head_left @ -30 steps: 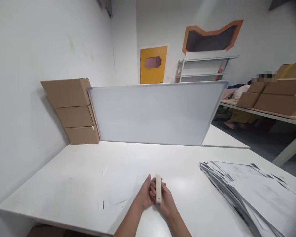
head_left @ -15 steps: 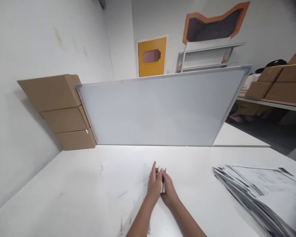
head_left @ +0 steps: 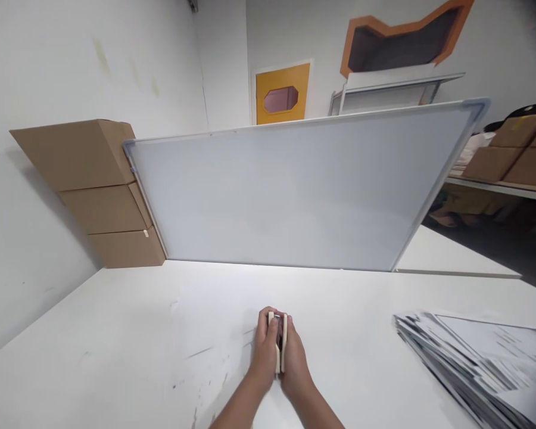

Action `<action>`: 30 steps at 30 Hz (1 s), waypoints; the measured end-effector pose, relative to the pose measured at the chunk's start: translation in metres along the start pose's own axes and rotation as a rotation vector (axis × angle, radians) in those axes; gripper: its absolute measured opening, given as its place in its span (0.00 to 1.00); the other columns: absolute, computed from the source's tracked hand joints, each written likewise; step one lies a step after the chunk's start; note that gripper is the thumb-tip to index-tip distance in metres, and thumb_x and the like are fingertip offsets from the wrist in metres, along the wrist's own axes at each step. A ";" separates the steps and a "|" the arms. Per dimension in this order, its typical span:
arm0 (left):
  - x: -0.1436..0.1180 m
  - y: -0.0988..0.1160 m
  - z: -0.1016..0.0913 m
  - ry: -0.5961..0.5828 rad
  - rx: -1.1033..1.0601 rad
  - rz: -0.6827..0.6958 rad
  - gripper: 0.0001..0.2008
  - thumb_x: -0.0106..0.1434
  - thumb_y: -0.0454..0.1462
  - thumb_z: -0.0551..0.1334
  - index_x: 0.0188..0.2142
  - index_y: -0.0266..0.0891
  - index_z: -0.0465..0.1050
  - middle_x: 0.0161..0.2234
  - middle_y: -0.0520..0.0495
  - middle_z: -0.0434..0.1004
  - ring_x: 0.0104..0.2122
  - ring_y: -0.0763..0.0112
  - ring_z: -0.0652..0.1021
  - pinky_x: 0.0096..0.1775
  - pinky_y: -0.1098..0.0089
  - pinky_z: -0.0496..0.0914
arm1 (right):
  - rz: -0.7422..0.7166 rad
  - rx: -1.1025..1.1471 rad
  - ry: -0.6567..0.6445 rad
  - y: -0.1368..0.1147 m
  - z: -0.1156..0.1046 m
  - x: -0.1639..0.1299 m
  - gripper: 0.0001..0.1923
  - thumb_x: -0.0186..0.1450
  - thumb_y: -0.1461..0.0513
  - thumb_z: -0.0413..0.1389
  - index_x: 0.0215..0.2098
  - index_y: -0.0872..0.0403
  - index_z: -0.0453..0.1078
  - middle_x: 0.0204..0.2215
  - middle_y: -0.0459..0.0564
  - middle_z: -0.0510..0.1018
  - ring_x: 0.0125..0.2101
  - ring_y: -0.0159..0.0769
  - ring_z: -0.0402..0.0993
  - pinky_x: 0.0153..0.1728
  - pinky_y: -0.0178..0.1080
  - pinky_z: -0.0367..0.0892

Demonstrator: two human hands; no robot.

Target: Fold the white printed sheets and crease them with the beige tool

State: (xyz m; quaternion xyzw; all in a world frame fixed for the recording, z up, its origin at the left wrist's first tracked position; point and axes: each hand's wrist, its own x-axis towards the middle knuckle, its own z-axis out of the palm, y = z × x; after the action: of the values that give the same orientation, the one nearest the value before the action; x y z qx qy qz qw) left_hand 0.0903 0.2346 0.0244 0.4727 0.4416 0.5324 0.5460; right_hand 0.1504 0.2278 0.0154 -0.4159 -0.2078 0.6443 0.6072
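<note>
Both hands, left hand (head_left: 264, 354) and right hand (head_left: 293, 359), close their grip around a small cream object (head_left: 279, 342) above the white surface (head_left: 116, 345); fingers hide most of it, its kind unclear.

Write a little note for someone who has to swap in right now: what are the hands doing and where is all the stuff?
Left hand: pressed against the small cream stapler-like tool, fingers curled round its left side.
Right hand: cupping the tool's right side; both hands hold it on edge just above the white table.
Fanned stack of printed sheets: lying on the table to the right, untouched.
Whiteboard: propped at the table's back; three cardboard boxes stacked at its left.
Done: tool gripped in both hands. Left: the sheets are not picked up yet.
</note>
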 end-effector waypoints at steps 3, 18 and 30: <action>-0.001 -0.002 0.001 0.036 0.012 0.016 0.18 0.64 0.52 0.55 0.47 0.45 0.65 0.46 0.44 0.72 0.46 0.61 0.72 0.49 0.66 0.65 | 0.011 -0.020 0.012 -0.002 0.001 -0.002 0.26 0.61 0.40 0.51 0.42 0.50 0.73 0.31 0.46 0.78 0.36 0.40 0.73 0.33 0.38 0.67; -0.010 0.004 0.004 0.100 0.112 0.184 0.11 0.63 0.41 0.58 0.45 0.44 0.65 0.44 0.47 0.71 0.48 0.64 0.73 0.51 0.64 0.65 | -0.100 0.012 -0.100 -0.002 0.002 -0.004 0.21 0.62 0.42 0.52 0.32 0.50 0.71 0.23 0.43 0.73 0.27 0.36 0.68 0.26 0.35 0.61; -0.013 -0.006 0.007 0.237 0.350 0.373 0.15 0.65 0.37 0.55 0.51 0.44 0.62 0.48 0.44 0.71 0.48 0.64 0.73 0.51 0.62 0.67 | -0.297 0.003 -0.219 0.005 -0.005 0.002 0.22 0.62 0.43 0.52 0.28 0.52 0.69 0.23 0.44 0.73 0.27 0.36 0.68 0.28 0.36 0.61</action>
State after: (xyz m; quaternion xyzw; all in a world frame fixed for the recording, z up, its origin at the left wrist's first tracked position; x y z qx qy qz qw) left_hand 0.0975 0.2211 0.0196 0.5672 0.4931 0.5909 0.2932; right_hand 0.1515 0.2278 0.0081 -0.3071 -0.3306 0.5894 0.6700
